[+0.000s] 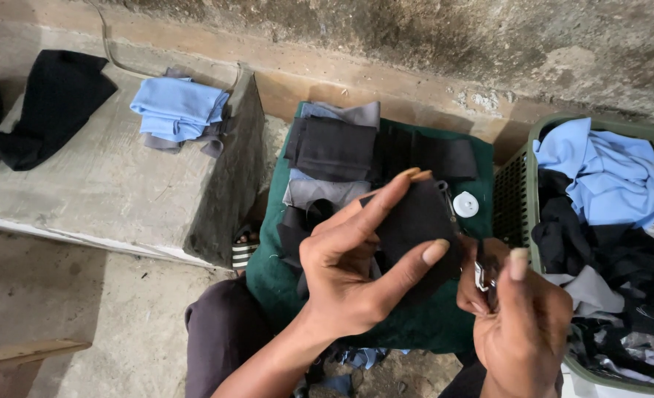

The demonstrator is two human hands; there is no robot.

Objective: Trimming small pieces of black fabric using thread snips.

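Note:
My left hand (349, 269) holds a small piece of black fabric (415, 228) between thumb and fingers, above a dark green cloth (282, 280) spread over my lap. My right hand (522, 320) pinches a small metal tool (481, 276) at the fabric's right edge. On the green cloth behind lie several folded black and grey fabric pieces (334, 147) and a small white round disc (465, 204).
A green plastic basket (515, 195) at the right holds light blue and black garments (607, 177). At the left a concrete step (106, 184) carries a folded light blue cloth (176, 107) and a black cloth (47, 103). A rough wall runs behind.

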